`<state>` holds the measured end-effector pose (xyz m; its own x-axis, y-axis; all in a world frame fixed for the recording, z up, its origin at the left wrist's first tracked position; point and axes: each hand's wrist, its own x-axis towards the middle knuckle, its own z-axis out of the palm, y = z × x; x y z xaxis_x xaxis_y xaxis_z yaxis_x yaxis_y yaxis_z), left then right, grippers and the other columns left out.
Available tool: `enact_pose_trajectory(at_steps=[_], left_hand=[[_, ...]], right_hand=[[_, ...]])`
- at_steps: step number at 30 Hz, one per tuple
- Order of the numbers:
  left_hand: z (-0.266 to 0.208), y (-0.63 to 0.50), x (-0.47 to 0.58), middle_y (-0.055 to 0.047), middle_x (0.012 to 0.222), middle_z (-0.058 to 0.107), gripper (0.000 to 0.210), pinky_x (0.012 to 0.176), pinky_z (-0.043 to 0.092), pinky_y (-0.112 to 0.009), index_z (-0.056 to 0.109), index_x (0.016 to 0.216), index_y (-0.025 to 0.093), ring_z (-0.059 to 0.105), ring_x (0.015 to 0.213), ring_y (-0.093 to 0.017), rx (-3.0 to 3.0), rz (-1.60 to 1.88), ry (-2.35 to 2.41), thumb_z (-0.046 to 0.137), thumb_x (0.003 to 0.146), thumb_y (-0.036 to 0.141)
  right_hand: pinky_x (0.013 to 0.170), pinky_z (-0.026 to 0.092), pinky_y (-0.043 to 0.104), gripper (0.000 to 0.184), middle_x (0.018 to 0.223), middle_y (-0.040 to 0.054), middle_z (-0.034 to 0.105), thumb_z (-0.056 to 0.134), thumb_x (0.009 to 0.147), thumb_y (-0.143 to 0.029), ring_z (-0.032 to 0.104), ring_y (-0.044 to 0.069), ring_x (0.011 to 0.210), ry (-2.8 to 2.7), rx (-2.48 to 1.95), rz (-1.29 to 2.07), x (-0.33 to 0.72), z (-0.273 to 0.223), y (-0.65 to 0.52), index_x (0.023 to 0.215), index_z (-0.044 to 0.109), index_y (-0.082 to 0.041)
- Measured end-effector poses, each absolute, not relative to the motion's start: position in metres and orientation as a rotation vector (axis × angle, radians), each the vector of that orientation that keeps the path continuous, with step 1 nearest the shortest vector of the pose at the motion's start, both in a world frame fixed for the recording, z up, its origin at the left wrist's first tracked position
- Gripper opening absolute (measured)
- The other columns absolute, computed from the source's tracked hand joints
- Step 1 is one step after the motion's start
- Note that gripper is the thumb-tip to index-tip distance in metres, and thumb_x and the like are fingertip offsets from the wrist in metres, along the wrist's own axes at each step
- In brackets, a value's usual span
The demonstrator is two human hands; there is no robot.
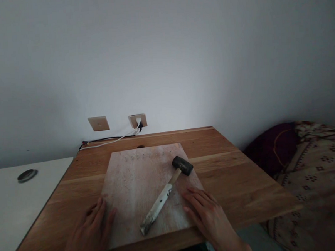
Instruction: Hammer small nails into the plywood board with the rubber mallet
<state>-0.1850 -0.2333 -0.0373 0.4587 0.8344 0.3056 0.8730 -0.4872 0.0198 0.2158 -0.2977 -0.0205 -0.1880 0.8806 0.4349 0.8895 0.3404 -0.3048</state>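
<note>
A mallet with a black head and a worn, white-painted handle lies diagonally across a pale wooden board. Its head points to the far right, and the handle end is near the board's front edge. My left hand rests at the board's left edge, fingers stretched out and holding nothing. On the right side of the board lies my right hand, its fingers flat and extended just below the mallet head. Neither hand touches the mallet. A row of several small marks or nails runs along the board's far edge, too small to tell which.
The board sits on a wooden table against a wall. White and black cables run from a wall socket along the back left edge. A white surface adjoins at left; a patterned cover and a purple cushion are at right.
</note>
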Motion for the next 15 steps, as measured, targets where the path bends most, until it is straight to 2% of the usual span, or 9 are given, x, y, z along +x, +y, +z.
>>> enact_pose_trajectory(at_steps=[3,6,8,11,15], left_hand=[[-0.033,-0.235,-0.135,-0.010,0.134,0.072,0.040,0.101,0.059,-0.056,0.075,0.120,0.025,0.065,0.126,-0.036,-2.582,-0.469,-1.582,0.042,0.100,0.031],[-0.024,-0.233,-0.078,-0.015,0.132,0.074,0.048,0.103,0.058,-0.055,0.072,0.129,0.015,0.066,0.125,-0.036,-2.646,-0.490,-1.536,0.046,0.103,0.047],[-0.018,-0.231,-0.042,-0.014,0.139,0.070,0.048,0.105,0.056,-0.053,0.069,0.134,0.017,0.065,0.126,-0.034,-2.758,-0.491,-1.418,0.048,0.104,0.048],[-0.009,-0.227,0.001,-0.015,0.146,0.065,0.048,0.107,0.053,-0.057,0.064,0.140,0.016,0.062,0.131,-0.035,-2.860,-0.442,-1.266,0.053,0.103,0.046],[-0.005,-0.228,0.039,-0.015,0.151,0.060,0.047,0.113,0.048,-0.055,0.062,0.140,0.016,0.059,0.135,-0.034,-2.955,-0.524,-1.079,0.055,0.103,0.045]], right_hand=[[0.103,0.057,0.050,0.026,0.125,0.0103,0.076,0.053,0.105,-0.032,0.072,0.030,0.117,-1.995,-1.633,-0.148,0.256,-0.026,-0.299,0.123,0.071,-0.026],[0.109,0.052,0.055,0.032,0.127,0.0114,0.076,0.048,0.107,-0.039,0.071,0.031,0.120,-1.909,-1.758,-0.273,0.309,-0.035,-0.299,0.123,0.071,-0.024],[0.111,0.049,0.056,0.037,0.127,0.0135,0.076,0.044,0.108,-0.042,0.070,0.031,0.123,-1.878,-1.826,-0.309,0.346,-0.041,-0.299,0.122,0.072,-0.021],[0.113,0.048,0.057,0.044,0.128,0.0154,0.075,0.040,0.107,-0.046,0.069,0.032,0.125,-1.827,-1.923,-0.320,0.396,-0.046,-0.303,0.125,0.070,-0.019],[0.112,0.048,0.056,0.051,0.144,0.0174,0.065,0.038,0.105,-0.047,0.057,0.034,0.139,-1.687,-2.057,-0.377,0.450,-0.057,-0.320,0.141,0.061,-0.019]])
